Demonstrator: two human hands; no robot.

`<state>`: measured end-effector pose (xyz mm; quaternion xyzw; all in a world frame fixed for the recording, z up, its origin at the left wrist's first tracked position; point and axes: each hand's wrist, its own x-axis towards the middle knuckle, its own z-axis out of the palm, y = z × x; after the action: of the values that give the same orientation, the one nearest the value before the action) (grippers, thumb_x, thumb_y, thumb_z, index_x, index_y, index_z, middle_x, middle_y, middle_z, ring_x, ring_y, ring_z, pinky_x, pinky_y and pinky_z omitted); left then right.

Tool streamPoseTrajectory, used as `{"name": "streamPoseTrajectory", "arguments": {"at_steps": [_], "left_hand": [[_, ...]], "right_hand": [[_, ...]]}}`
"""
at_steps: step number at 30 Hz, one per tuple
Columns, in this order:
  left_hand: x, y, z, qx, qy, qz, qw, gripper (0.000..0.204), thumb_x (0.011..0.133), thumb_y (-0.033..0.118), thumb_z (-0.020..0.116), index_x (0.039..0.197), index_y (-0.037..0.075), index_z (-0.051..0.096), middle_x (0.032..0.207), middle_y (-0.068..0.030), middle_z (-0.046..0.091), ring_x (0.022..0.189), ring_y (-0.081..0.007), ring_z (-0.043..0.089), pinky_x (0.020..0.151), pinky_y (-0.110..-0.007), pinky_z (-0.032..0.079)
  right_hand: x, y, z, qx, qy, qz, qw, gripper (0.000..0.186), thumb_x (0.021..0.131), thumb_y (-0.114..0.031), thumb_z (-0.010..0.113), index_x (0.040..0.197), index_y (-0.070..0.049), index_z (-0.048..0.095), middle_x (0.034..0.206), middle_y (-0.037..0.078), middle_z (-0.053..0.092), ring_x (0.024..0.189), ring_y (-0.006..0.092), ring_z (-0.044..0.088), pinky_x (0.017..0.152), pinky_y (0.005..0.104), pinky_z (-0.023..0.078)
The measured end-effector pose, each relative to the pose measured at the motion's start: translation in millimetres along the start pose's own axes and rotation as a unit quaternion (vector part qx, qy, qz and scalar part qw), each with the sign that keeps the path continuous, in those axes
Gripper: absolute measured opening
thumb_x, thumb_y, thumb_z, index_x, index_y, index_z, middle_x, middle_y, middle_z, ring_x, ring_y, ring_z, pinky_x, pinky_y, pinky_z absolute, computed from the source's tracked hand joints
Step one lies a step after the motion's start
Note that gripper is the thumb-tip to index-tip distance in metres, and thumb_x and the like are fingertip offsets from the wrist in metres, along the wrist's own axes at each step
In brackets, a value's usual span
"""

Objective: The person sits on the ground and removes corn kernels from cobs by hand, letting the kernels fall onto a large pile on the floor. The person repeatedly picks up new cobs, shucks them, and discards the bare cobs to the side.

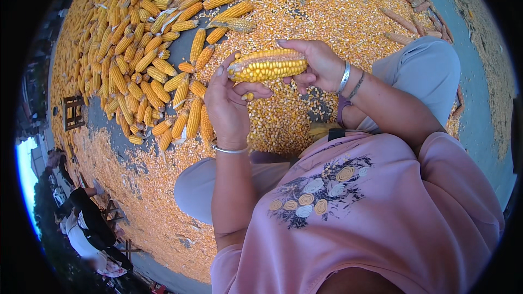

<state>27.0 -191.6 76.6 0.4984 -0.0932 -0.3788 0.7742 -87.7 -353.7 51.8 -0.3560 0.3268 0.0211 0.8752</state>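
A yellow corn cob point(269, 68) lies crosswise between my hands, with a pale stripe bare of kernels along its upper side. My left hand point(229, 106) holds its left end, thumb up and fingers underneath, with a few loose kernels point(248, 96) at the fingers. My right hand point(321, 62) grips the other end, its thumb over the top and fingers curled below. Loose yellow kernels point(278, 120) cover the ground beneath the cob, between my bent legs.
Many whole cobs point(125, 49) are heaped ahead and left. Stripped cobs point(400, 19) lie at upper right beside a grey-blue strip of ground point(479, 103). At the left edge stand a wooden stool point(73, 111) and other people point(90, 218), some seated on wooden seats.
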Motion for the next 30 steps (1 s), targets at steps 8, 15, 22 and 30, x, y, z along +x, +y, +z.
{"name": "streamPoseTrajectory", "arguments": {"at_steps": [8,15,22,30], "left_hand": [[2,0,0,0.186,0.0,0.05,0.981,0.05,0.105,0.037,0.039,0.121,-0.009,0.052,0.086,-0.0164,0.066,0.058,-0.0195,0.067,0.054,-0.034,0.06],[6,-5,-7,0.163,0.048,0.017,0.985,0.051,0.104,0.039,0.04,0.114,-0.009,0.053,0.08,-0.0167,0.065,0.05,-0.0187,0.063,0.045,-0.029,0.056],[1,-2,0,0.128,-0.04,0.016,0.991,0.035,0.095,0.013,0.062,0.123,-0.005,0.05,0.093,-0.0166,0.064,0.06,-0.0197,0.067,0.052,-0.03,0.059],[1,-2,-5,0.145,-0.084,-0.001,0.986,0.039,0.09,0.006,0.068,0.123,-0.005,0.051,0.09,-0.0133,0.067,0.061,-0.0182,0.067,0.053,-0.029,0.059]], "right_hand": [[1,4,-2,0.0,-0.017,-0.006,1.0,0.046,0.095,-0.041,0.058,0.1,0.005,0.063,0.07,0.014,0.063,0.042,0.0137,0.051,0.04,0.0362,0.052],[2,6,-1,-0.027,-0.002,-0.015,1.0,0.044,0.094,-0.041,0.06,0.101,0.003,0.063,0.071,0.013,0.064,0.045,0.0132,0.054,0.039,0.0362,0.052],[8,8,-12,0.031,-0.056,0.022,0.998,0.043,0.095,-0.042,0.058,0.101,0.0,0.065,0.069,0.012,0.063,0.046,0.0126,0.056,0.039,0.0353,0.053],[8,7,3,-0.321,-0.045,-0.217,0.921,0.065,0.091,-0.063,0.056,0.077,-0.001,0.067,0.064,0.006,0.058,0.054,0.0119,0.05,0.052,0.0285,0.045]]}}
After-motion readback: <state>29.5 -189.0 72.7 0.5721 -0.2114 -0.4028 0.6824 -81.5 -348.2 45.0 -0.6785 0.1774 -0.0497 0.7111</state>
